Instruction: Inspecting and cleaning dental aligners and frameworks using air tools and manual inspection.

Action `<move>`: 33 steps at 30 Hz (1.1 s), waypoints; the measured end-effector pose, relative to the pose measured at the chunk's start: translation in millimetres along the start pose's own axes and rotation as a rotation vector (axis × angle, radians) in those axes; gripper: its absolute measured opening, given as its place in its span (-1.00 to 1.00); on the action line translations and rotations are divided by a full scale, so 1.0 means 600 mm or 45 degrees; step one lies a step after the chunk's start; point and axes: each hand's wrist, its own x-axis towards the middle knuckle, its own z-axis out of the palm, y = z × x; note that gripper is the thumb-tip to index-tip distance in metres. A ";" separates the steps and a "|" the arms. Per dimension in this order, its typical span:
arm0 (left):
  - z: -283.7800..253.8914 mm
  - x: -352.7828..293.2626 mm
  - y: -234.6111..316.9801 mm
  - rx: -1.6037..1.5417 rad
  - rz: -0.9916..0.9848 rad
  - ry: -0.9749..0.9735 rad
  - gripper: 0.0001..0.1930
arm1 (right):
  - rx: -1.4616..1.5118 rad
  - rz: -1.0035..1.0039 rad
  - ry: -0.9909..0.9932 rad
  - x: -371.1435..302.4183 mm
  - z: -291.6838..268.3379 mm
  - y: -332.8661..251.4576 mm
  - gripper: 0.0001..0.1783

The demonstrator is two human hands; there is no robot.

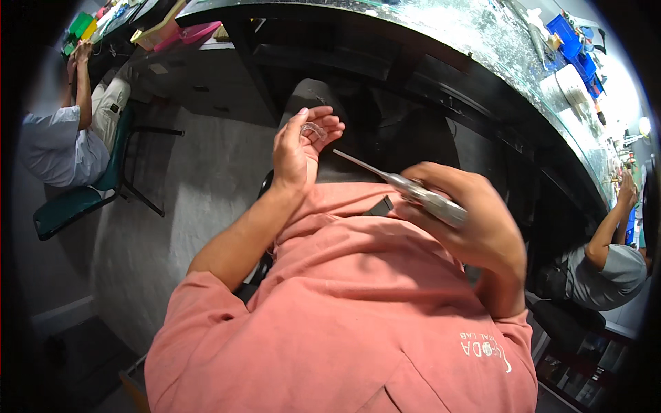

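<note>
My left hand [297,148] is raised over my lap, its fingers loosely curled around a clear, arch-shaped dental aligner [313,130] lying against the palm and fingers. To its right, my right hand [475,210] is closed around a silver-handled tool [435,203] with a long, thin metal shaft. The shaft's tip points up and left toward my left hand and stays a short gap away from it. Motion slightly blurs my right hand.
A black-edged workbench [413,38] with a dusty glass top curves ahead and to the right. On it are blue bins [571,45] and a white round container [563,89]. One person [69,144] sits at far left on a green chair [69,210], another [609,268] at far right.
</note>
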 end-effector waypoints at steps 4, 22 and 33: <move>0.065 -0.052 0.063 -0.140 0.244 -0.079 -0.49 | 0.330 0.020 0.143 -0.054 -0.065 -0.024 -0.55; 0.107 -0.092 0.112 -0.318 0.382 -0.647 -0.23 | 0.360 -0.395 0.270 -0.105 -0.079 -0.004 -0.44; 0.111 -0.088 0.103 -0.221 0.451 -0.558 -0.25 | 0.212 -0.382 0.329 -0.092 -0.056 -0.038 -0.41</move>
